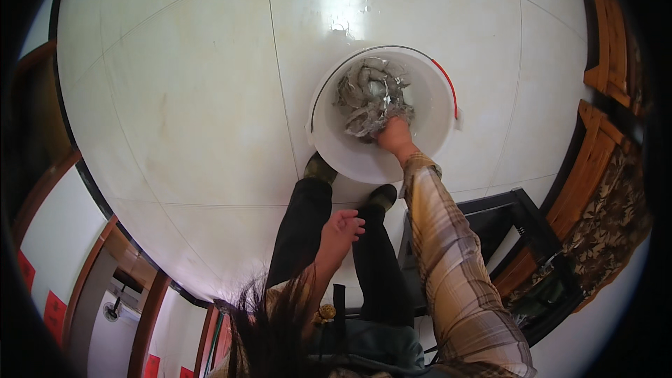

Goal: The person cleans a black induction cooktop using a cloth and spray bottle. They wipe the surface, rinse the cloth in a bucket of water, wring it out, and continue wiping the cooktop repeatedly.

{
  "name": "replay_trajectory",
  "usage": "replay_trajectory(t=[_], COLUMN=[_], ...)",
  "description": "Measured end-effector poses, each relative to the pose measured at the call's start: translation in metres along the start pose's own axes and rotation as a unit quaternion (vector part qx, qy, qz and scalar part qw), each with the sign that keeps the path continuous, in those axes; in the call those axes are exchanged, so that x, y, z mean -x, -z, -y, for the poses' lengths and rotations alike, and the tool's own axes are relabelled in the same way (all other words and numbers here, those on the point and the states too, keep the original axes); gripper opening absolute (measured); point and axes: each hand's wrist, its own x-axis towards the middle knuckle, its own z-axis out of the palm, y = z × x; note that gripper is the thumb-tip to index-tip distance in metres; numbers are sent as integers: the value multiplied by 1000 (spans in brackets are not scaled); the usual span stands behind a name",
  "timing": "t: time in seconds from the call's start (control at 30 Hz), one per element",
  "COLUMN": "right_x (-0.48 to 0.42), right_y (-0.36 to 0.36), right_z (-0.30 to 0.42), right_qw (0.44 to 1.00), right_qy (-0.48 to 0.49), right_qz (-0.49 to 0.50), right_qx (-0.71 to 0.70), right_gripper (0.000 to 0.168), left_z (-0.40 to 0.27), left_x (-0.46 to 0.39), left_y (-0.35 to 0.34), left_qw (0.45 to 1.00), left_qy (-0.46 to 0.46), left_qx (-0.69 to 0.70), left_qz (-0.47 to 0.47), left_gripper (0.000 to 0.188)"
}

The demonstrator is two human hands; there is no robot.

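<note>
A white plastic bucket [438, 142] stands on the floor in front of my feet. Inside it lies a wet, bunched grey cloth [365, 76] with shiny wet patches. My right hand [396, 135] reaches down into the bucket, its fingers closed on the near side of the cloth and partly hidden in the folds. Over my lap hangs my left hand [344, 228], fingers loosely curled and apart, with nothing in it. The bucket's wire handle [362, 53] rests along the far rim, and its red grip [447, 81] is at the right.
Pale floor tiles [199, 89] surround the bucket, with water drops [344, 31] beyond it. My shoes [320, 169] are close to its near side. A black metal-framed piece of furniture [517, 199] stands at right, beside wooden furniture [593, 157]. Doorways [113, 252] line the left.
</note>
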Motion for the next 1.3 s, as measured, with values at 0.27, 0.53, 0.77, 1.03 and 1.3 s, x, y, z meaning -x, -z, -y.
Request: replay_trajectory(t=[0.27,0.53,0.77,1.03,1.3], right_x=[147,234,135,52,18], right_y=[93,106,66,99,24], right_z=[55,106,70,23,-16], right_qw=[910,908,934,958,984], right_qy=[92,101,100,129,81], right_qz=[2,-117,-300,-253,-156], right_qx=[-403,-388,-167,-33,24], right_gripper=[26,22,28,25,25], left_z=[-53,-50,-86,-87,-77], left_x=[-28,-66,-47,-40,-42], left_y=[-34,-47,-59,-42,-28], left_qw=[963,919,904,943,951], left_qy=[-15,31,-59,-86,-63], left_qx=[263,350,410,321,301], left_qz=[50,176,106,2,-26], left_gripper=[37,42,32,65,72])
